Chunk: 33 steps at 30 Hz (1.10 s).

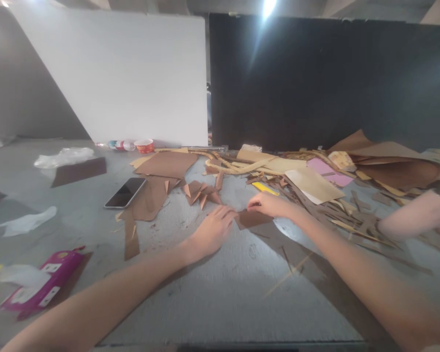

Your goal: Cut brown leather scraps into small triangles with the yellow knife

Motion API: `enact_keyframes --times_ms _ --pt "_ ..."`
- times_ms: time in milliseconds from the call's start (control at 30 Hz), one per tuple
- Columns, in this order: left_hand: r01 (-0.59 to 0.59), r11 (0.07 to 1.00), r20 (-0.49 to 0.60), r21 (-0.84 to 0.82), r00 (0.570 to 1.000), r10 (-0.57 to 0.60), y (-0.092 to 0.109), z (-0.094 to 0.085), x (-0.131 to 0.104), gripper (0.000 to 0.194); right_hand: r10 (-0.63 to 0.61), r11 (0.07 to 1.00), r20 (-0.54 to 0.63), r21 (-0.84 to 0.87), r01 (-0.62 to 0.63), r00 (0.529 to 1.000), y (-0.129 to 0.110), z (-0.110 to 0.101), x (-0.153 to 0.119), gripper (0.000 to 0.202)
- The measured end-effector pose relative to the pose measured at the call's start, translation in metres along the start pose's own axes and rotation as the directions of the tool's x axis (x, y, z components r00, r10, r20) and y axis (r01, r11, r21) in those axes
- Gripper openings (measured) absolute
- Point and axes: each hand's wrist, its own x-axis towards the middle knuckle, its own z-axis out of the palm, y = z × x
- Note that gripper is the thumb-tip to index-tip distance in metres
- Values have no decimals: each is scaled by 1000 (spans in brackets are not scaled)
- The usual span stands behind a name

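Observation:
A small flat piece of brown sheet (253, 221) lies on the grey table in front of me. My left hand (213, 229) rests palm down with fingers stretched out, their tips at the piece's left edge. My right hand (266, 203) reaches in from the right, its fingers closed at the far edge of the same piece. Its fingertips are partly blurred. A yellow cutter (265, 188) lies just beyond my right hand. Several folded brown pieces (201, 191) sit in a small heap beyond my left hand.
A phone (125, 192) lies on brown sheets to the left, with a purple tissue pack (46, 283) nearer. Brown and tan scraps (337, 212) cover the right side. Another person's forearm (414, 215) enters there. White and black panels (330, 83) stand behind.

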Motion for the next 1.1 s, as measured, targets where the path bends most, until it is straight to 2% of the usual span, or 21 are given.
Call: enact_keyframes --times_ms 100,267,333,433,500,600,733,933,1100 --pt "-143 990 101 0 985 143 -4 5 -2 43 -36 999 9 -31 36 999 -1 1 0 21" --pt "-104 994 138 -34 985 107 -9 9 -2 46 -33 984 1 -177 33 999 1 6 0 22" --pt "-79 996 161 -49 983 86 -11 6 0 44 -117 955 -66 -283 94 991 -1 10 -2 17" --pt "-75 997 205 -32 975 80 -13 0 2 46 -302 879 -181 -432 200 936 -12 20 -13 11" --pt "-86 996 231 -12 969 87 -13 -3 3 49 -370 851 -142 -449 273 918 -21 29 -23 8" --pt "-87 996 236 -8 968 86 -10 -7 4 50 -400 829 -58 -448 334 915 -29 42 -36 8" --pt "-105 994 217 -20 970 107 -9 -10 6 41 -434 760 -77 -565 320 897 -30 53 -43 16" --pt "-124 990 184 -68 974 134 -17 -8 10 37 -525 581 -6 -733 353 851 -28 61 -43 26" --pt "-106 992 179 -72 977 117 -19 -6 10 34 -536 562 -40 -763 321 843 -29 67 -45 25"
